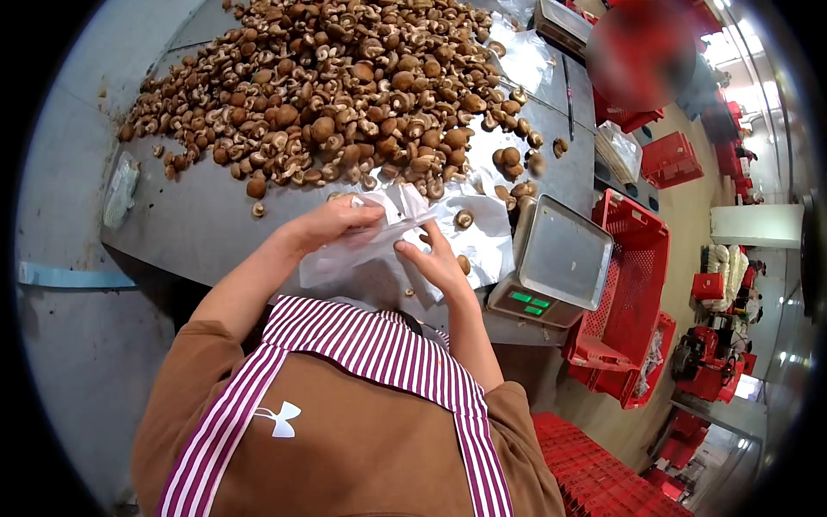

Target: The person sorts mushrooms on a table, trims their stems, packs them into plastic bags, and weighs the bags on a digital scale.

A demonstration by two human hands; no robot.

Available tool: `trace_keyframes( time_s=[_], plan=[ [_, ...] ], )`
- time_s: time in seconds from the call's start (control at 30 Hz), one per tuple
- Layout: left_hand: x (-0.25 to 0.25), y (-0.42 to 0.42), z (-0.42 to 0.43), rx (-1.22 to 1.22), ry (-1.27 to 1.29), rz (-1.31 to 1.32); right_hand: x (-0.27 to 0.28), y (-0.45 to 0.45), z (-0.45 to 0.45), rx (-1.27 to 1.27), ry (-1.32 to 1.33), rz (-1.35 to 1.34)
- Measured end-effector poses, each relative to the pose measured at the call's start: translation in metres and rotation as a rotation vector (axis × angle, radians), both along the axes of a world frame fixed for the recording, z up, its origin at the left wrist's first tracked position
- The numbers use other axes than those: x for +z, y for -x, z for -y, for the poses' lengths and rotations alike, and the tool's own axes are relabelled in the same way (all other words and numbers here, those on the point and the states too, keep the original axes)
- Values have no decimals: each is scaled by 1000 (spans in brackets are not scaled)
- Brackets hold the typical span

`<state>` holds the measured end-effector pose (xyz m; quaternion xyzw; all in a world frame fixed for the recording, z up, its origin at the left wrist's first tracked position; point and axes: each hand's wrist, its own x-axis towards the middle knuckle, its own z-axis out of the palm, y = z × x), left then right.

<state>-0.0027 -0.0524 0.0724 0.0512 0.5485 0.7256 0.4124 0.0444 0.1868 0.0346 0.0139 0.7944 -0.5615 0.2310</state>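
One bag (pixel 345 254) in left hand (pixel 334 222), right hand (pixel 437 261); white logo (pixel 282 420); scale digits (pixel 520 296) illegible.

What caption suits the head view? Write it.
Bare fingers hold a thin translucent plastic bag before a heap of brown-capped mushrooms.

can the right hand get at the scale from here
Likely yes: the scale stands near the right hand, only a low sheet and some mushrooms between, though that hand is at the bag.
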Motion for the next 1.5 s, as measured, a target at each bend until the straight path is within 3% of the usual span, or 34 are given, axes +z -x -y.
trace_keyframes(
  time_s=[0.1, 0.2, 0.3, 0.4, 0.5, 0.53, 0.6, 0.67, 0.7, 0.77, 0.87, 0.93, 1.03, 1.17, 1.5],
  plan=[
    [29, 0, 6, 57, 65, 65, 8, 11, 3, 3, 154, 72],
    [-2, 12, 27, 59, 82, 37, 10, 19, 5, -71, 280, 48],
    [-9, 16, 39, 157, 97, 44, 4, 31, 6, -49, 592, 67],
    [-14, 18, 51, 179, 92, 14, 1, 32, 7, -16, 542, 148],
    [-29, 24, 69, 59, 284, -54, -11, 31, 6, 81, 447, 208],
    [-33, 21, 62, 145, 336, -109, -15, 27, 10, 41, 501, 231],
    [-37, 19, 52, 209, 296, -140, -33, 26, 16, 4, 486, 228],
    [-11, 18, 42, 174, 337, -116, -39, 22, 20, -56, 624, 358],
    [-27, 20, 48, 177, 313, -117, -30, 17, 21, -54, 603, 366],
    [-20, 17, 39, 282, 273, -147, -21, 12, 22, 33, 571, 434],
    [5, 19, 31, 209, 233, -207, -46, 2, 27, 121, 503, 502],
    [-1, 22, 34, 211, 208, -236, -12, -4, 27, -25, 593, 546],
    [-1, 19, 37, 171, 276, -208, -11, -3, 26, -148, 773, 467],
    [-8, 10, 45, 154, 259, -154, -38, 5, 24, -105, 766, 394],
    [0, -14, 32, 302, 176, -123, -25, -5, 44, -72, 817, 479]
  ],
)
